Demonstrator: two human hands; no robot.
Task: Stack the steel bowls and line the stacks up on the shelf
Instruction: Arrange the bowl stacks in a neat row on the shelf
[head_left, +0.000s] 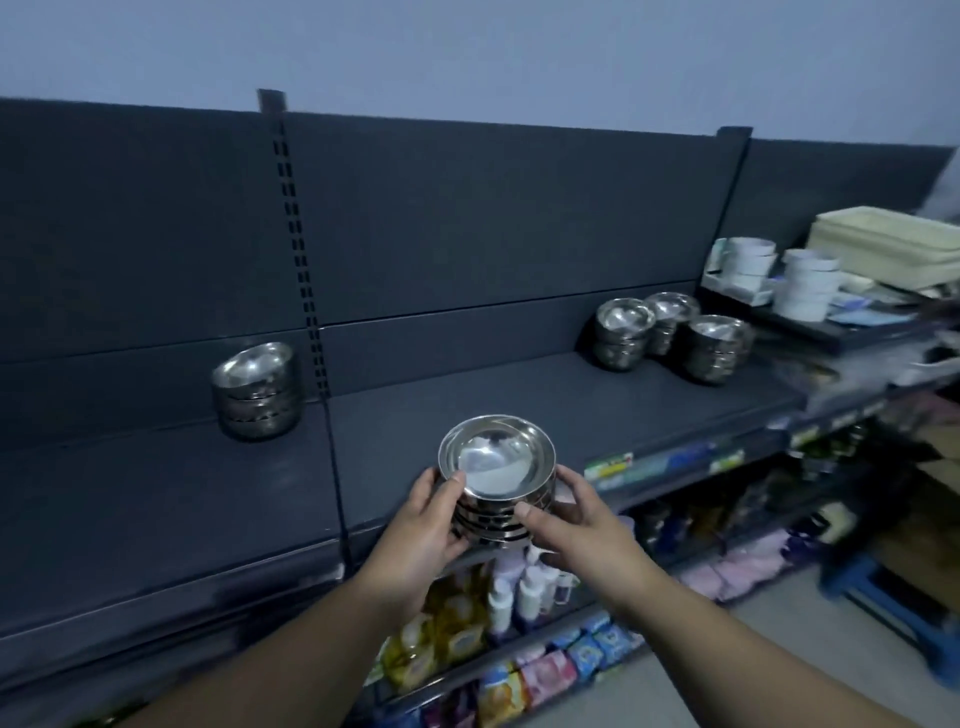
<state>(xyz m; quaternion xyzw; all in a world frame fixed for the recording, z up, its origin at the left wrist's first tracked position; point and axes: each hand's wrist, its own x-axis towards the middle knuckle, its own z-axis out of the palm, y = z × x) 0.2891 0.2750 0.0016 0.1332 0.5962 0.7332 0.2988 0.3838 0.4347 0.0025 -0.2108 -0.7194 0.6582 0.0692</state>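
Observation:
I hold a stack of steel bowls between both hands at the front edge of the dark shelf. My left hand grips the stack's left side and my right hand grips its right side. A second stack of steel bowls stands at the back of the shelf on the left. Three more stacks stand at the back right: one, one behind it, and one nearer the front.
White ceramic bowls and cream trays sit on the shelf section to the right. Lower shelves hold bottles and coloured packets. A slotted upright divides the shelf bays. A blue stool stands on the floor at right.

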